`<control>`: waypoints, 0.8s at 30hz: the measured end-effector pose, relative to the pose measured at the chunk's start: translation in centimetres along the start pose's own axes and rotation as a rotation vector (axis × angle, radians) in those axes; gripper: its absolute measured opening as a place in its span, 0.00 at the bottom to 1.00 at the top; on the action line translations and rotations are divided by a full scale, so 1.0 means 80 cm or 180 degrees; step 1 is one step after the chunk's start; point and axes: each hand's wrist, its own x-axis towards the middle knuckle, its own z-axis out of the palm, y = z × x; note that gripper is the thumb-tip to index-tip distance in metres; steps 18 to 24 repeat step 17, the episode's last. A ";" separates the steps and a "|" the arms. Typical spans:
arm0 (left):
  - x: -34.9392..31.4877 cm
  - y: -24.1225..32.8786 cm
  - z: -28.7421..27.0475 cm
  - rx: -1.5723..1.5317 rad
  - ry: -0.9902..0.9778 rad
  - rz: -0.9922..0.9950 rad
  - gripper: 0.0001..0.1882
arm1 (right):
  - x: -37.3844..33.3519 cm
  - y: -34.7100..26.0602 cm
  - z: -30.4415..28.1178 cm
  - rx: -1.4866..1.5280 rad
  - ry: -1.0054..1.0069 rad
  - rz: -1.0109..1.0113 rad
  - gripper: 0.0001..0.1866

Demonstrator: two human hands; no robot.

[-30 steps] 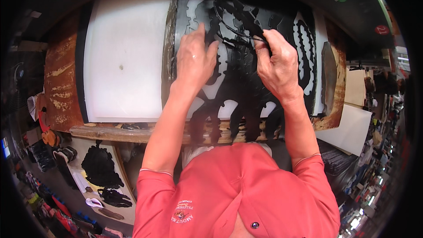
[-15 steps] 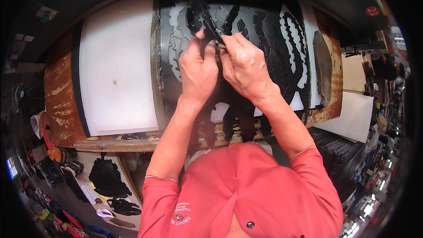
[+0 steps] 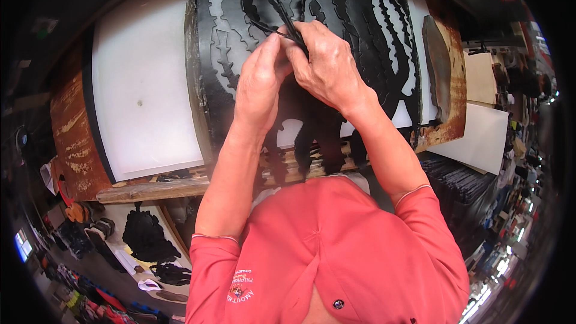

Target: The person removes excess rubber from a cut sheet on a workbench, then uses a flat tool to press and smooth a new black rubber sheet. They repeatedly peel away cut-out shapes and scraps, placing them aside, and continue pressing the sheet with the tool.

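A small bunch of thin black cut pieces (image 3: 282,11) with notched edges sticks up from my two hands above the work surface. My right hand (image 3: 329,67) is closed round their near ends, thumb toward the left. Close against it, my left hand (image 3: 257,87) pinches at the same pieces with its fingertips; its inner fingers are partly hidden. Beneath lies a black sheet (image 3: 384,63) of leather-like material, with wavy notched shapes cut in it and white gaps showing through. Its near part hangs in ragged tongues over the front edge.
Left of the sheet is a white board (image 3: 144,84); a rusty brown plate (image 3: 75,138) flanks it. A wooden batten (image 3: 150,191) runs along the front. A long dark grey piece (image 3: 436,66) lies at the right. Below left, a black pile (image 3: 147,237) sits on a lower surface.
My hands have drawn closer together around the black pieces, and my right hand has turned over their near ends. The view has shifted slightly, so the bench appears higher and farther left.
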 end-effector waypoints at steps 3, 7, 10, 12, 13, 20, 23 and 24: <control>-0.009 -0.002 -0.006 0.1390 0.0175 0.0137 0.27 | 0.004 0.017 -0.014 0.0032 0.0145 0.0313 0.07; -0.055 0.004 -0.027 0.2462 0.0387 -0.0001 0.27 | 0.012 0.033 -0.100 0.0246 0.0654 0.1000 0.17; -0.086 0.003 -0.031 0.2797 0.0425 0.0004 0.25 | 0.006 0.022 -0.161 0.0162 0.1016 0.0880 0.14; -0.100 0.003 -0.029 0.2847 0.0450 -0.0001 0.25 | -0.002 0.017 -0.168 -0.0543 0.1053 0.0461 0.14; -0.102 0.003 -0.029 0.2826 0.0471 -0.0013 0.25 | -0.006 0.015 -0.171 -0.0464 0.1085 0.0634 0.15; -0.096 0.015 -0.043 0.2813 0.0485 -0.0723 0.25 | -0.006 0.018 -0.195 0.0406 0.1391 0.1342 0.14; -0.096 0.015 -0.043 0.2813 0.0485 -0.0723 0.25 | -0.006 0.018 -0.195 0.0406 0.1391 0.1342 0.14; -0.096 0.015 -0.043 0.2813 0.0485 -0.0723 0.25 | -0.006 0.018 -0.195 0.0406 0.1391 0.1342 0.14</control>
